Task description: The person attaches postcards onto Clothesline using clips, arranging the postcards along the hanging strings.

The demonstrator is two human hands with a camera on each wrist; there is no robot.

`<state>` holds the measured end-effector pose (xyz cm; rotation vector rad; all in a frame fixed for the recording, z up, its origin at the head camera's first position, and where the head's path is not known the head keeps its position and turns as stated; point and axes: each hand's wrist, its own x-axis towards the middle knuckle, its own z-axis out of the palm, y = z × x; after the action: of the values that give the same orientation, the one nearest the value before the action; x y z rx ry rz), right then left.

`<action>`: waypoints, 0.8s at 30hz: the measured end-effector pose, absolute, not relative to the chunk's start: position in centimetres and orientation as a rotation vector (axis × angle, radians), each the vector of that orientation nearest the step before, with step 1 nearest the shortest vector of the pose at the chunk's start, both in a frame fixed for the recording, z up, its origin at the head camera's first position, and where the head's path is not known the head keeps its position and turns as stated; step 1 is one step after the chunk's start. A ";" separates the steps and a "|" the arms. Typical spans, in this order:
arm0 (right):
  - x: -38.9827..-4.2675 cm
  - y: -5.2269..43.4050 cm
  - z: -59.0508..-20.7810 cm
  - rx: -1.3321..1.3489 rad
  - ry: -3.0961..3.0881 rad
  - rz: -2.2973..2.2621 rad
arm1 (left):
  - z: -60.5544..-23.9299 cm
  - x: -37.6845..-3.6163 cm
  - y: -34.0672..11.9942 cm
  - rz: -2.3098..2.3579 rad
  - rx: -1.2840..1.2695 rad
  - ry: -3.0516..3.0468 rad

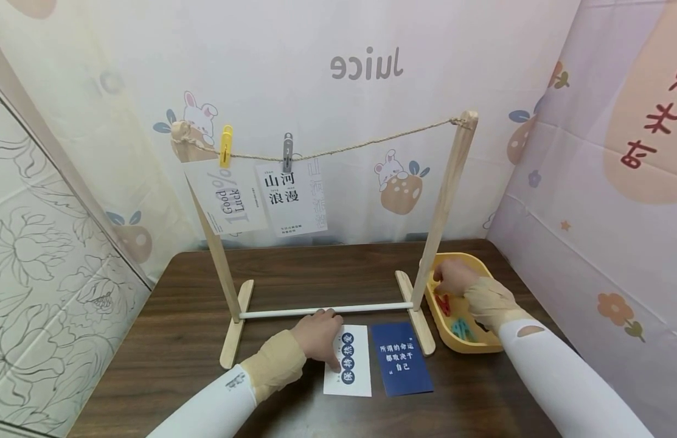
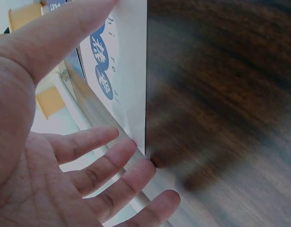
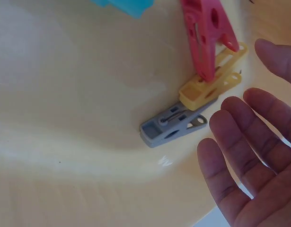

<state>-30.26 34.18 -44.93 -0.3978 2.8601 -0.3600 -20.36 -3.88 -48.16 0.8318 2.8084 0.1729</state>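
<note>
white card [image 1: 349,364] with blue circles is lying flat on the dark wooden table [image 1: 152,353], beside a blue card [image 1: 401,359]. my left hand [image 1: 319,337] is pressing on it with straight fingers, holding nothing. my right hand [image 1: 453,278] is reaching into the yellow tray [image 1: 469,347], fingers spread open just beside a grey clothespin [image 3: 173,125], a yellow clothespin [image 3: 209,87] and a pink clothespin [image 3: 207,33].

A small home craft corner: a dark wooden desk [image 1: 168,340] is boxed in by cartoon rabbit and fruit wallpaper [image 1: 294,73]. Near the desk's back edge, a little wooden rack [image 1: 442,201] with twine [image 1: 360,146] holds pegged cards [image 1: 291,198].
</note>
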 end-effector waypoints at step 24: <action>-30.7 33.1 -45.9 -0.392 2.874 -0.230 | -47.7 -20.7 -4.6 0.249 0.808 2.761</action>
<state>-30.73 33.11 -45.88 -0.3924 2.8735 -0.2297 -20.74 -4.55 -47.75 0.8084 2.7612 0.2494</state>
